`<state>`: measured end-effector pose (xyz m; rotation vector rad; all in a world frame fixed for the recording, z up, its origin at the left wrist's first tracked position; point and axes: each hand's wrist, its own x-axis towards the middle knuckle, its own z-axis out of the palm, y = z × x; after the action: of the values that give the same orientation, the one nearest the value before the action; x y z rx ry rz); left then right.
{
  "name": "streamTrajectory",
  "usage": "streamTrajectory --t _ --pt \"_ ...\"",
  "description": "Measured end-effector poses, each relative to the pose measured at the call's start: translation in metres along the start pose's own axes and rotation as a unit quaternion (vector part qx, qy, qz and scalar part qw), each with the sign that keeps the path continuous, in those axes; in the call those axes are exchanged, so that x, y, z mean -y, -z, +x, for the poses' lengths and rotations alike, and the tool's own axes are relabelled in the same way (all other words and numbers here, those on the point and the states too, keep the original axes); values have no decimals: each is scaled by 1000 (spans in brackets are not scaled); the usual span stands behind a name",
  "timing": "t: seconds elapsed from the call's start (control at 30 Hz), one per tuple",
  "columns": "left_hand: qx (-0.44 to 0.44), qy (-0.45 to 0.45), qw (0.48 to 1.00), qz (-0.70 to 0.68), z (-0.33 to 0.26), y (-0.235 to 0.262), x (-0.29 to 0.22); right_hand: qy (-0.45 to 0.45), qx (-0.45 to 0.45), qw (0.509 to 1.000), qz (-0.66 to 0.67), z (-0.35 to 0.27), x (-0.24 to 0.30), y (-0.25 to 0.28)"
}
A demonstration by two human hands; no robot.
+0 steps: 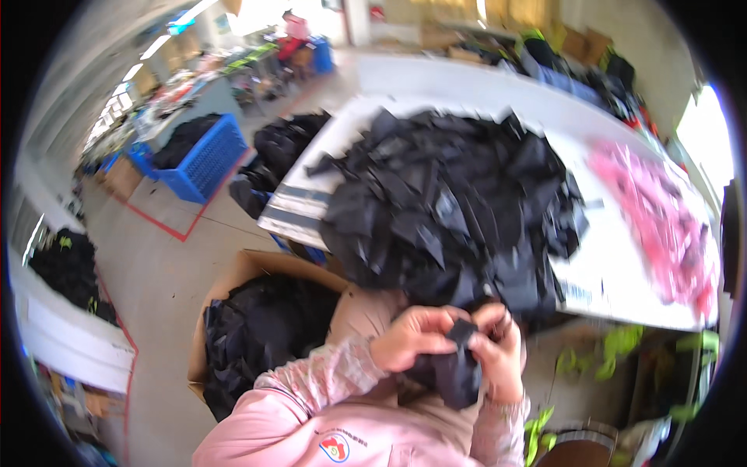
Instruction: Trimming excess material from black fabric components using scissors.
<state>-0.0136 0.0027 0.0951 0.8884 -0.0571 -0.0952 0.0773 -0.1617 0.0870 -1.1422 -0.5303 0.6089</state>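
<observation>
At the far left, a white table edge [70, 342] carries a dark heap of fabric [66, 268], apart from the work in hand. Farther back, a blue plastic crate [204, 159] holds more black cloth inside a red-taped floor zone [167, 226], which appears to mark a storage bay. Below the worktable's near corner stands an open cardboard box [257, 268] filled with black fabric pieces [261, 327]; it sits just beside the person's left arm, within easy reach, so it probably serves as a bin for pieces. At centre, the left hand [412, 338] and the right hand [498, 350] meet close in front of the chest, both pinching one small black fabric piece [457, 366]: the fingertips grip its upper edge from either side while the rest hangs down between the wrists, a hold that lets the cloth be turned or looked over. Directly behind the hands, a large pile of black cut pieces [451, 210] covers the white worktable [622, 280], its near edge just above the held piece. To the right lies a separate strip of pink fabric [661, 226], kept apart from the black. Under the table, yellow-green scraps [618, 346] are blurred.
</observation>
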Motion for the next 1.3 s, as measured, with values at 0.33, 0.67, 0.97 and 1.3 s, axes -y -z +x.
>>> streamTrajectory --t 0.33,0.67,0.97,1.3 --pt "-46 -128 986 92 14 7 16 4 -151 962 -227 5 -8 1" --pt "-125 -218 931 267 13 17 46 1 -71 989 -130 -40 -28 2" --pt "-134 -232 919 288 13 18 46 -154 -22 985 73 -37 -32 -4" --pt "-132 -219 911 323 6 19 48 59 -76 967 -238 -27 -36 -10"
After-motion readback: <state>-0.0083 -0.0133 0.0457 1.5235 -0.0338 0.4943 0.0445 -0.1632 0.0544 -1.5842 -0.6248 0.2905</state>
